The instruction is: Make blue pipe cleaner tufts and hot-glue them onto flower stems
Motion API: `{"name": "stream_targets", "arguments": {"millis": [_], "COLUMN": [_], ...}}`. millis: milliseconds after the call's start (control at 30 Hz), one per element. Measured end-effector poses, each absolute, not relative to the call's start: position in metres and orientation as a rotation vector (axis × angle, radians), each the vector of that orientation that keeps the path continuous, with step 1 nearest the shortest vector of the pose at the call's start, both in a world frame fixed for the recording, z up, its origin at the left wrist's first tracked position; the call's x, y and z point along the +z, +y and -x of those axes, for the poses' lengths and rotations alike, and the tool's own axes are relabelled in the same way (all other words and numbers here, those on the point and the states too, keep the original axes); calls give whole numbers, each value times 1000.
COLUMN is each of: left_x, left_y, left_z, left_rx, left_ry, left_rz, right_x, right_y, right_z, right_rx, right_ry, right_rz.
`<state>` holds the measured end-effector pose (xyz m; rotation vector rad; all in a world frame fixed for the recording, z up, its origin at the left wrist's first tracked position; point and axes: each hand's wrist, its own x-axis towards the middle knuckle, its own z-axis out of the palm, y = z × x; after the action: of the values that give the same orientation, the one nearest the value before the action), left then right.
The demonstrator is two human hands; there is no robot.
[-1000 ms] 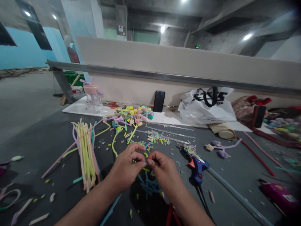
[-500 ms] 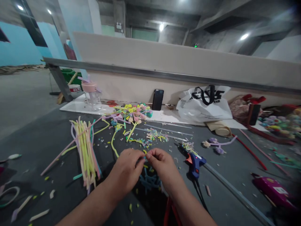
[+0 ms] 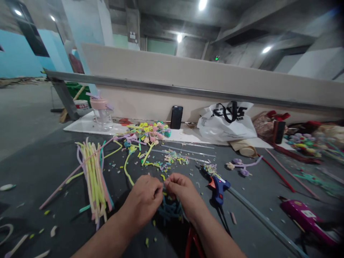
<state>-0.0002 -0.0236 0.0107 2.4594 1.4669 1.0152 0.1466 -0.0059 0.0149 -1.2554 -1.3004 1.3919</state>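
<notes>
My left hand (image 3: 147, 194) and my right hand (image 3: 180, 189) meet at the fingertips in the lower middle. Both are closed in a pinch. A small yellow piece (image 3: 163, 177) shows between the fingertips; which hand grips it is unclear. What the left fingers hold is hidden. Below the hands lies a pile of short blue fuzzy pieces (image 3: 170, 209), partly in shadow. Red handles (image 3: 192, 240) stick out beneath my right wrist. A bundle of yellow, pink and purple fuzzy stems (image 3: 94, 179) lies to the left.
A blue glue gun (image 3: 219, 190) lies right of my hands, with a magenta tool (image 3: 306, 216) farther right. Fuzzy flowers (image 3: 153, 132), a phone (image 3: 176, 117), a clear cup (image 3: 102, 116) and a white bag (image 3: 227, 123) stand or lie at the back. Small clippings are scattered about.
The view has shifted, so the table items appear slightly lower and farther left. Both hands remain together at the fingertips, with the right fingers curled slightly more.
</notes>
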Motion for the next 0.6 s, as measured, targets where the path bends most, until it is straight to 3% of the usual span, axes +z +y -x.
{"name": "stream_targets", "arguments": {"millis": [200,600], "left_x": [18,33], "left_y": [-21,-19], "left_z": [2,1], "left_rx": [955,880], "left_ry": [1430,1267], "left_rz": [-1943,-1384], "right_x": [25,24], "right_y": [-7,-15], "right_z": [-155,-159], "right_rx": [645,125], "right_ry": [-1943,-2273], "right_rz": [1229,1023]}}
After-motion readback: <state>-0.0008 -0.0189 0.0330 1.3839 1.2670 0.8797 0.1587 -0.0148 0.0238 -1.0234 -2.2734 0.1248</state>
